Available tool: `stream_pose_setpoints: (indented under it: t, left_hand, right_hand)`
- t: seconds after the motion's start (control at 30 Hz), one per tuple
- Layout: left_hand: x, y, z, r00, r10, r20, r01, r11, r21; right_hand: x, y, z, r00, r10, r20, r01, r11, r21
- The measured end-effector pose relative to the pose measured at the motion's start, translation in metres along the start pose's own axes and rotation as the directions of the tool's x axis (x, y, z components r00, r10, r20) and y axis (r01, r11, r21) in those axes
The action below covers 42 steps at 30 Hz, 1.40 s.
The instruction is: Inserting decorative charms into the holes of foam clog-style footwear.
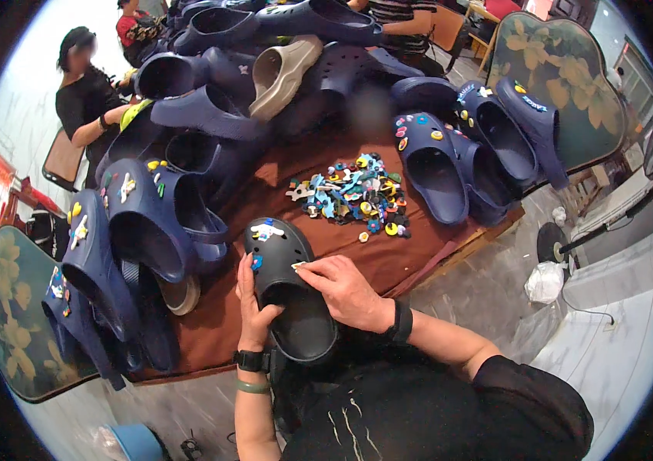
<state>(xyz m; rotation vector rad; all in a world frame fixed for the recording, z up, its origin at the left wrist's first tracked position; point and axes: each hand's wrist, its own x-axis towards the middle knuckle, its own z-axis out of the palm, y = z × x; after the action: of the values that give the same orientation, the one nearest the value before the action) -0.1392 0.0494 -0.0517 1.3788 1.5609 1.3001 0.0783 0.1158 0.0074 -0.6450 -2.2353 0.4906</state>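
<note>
At the near edge of the brown-covered bench (411, 257), the left hand (252, 307) clamps the side of a black perforated rubber clog (288, 284). The right hand (346, 288) rests on top, fingertips pinched on a small pale charm (298, 266). A pile of colourful shoe charms (357, 196) lies just beyond, between navy rubber clogs (430, 165).
</note>
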Motion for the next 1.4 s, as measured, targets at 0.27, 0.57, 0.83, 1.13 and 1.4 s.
stream_pose_setpoints:
  t: [0.27, 0.57, 0.83, 1.13, 1.4]
  left_hand:
    - [-0.001, 0.008, 0.0, 0.999, -0.043, -0.026, 0.041, 0.997, -0.07]
    - [-0.002, 0.004, -0.001, 0.997, -0.072, -0.018, 0.071, 0.995, -0.072]
    - [0.001, 0.006, 0.0, 0.999, 0.026, -0.019, -0.028, 0.995, -0.093]
    - [-0.001, 0.01, 0.001, 0.999, 0.051, -0.017, -0.052, 0.995, -0.089]
    - [0.002, 0.01, 0.001, 0.996, 0.084, -0.01, -0.084, 0.996, 0.023]
  right_hand:
    - [-0.027, 0.079, -0.031, 0.937, 0.318, -0.145, -0.345, 0.907, -0.243]
    - [-0.031, 0.091, -0.033, 0.912, 0.408, -0.05, -0.408, 0.913, 0.01]
    - [0.036, 0.052, -0.007, 0.984, 0.155, 0.089, -0.168, 0.971, 0.169]
    - [0.085, 0.06, -0.016, 0.876, 0.104, 0.472, -0.157, 0.985, 0.073]
    - [0.098, 0.101, -0.01, 0.508, 0.209, 0.836, -0.687, 0.683, 0.247]
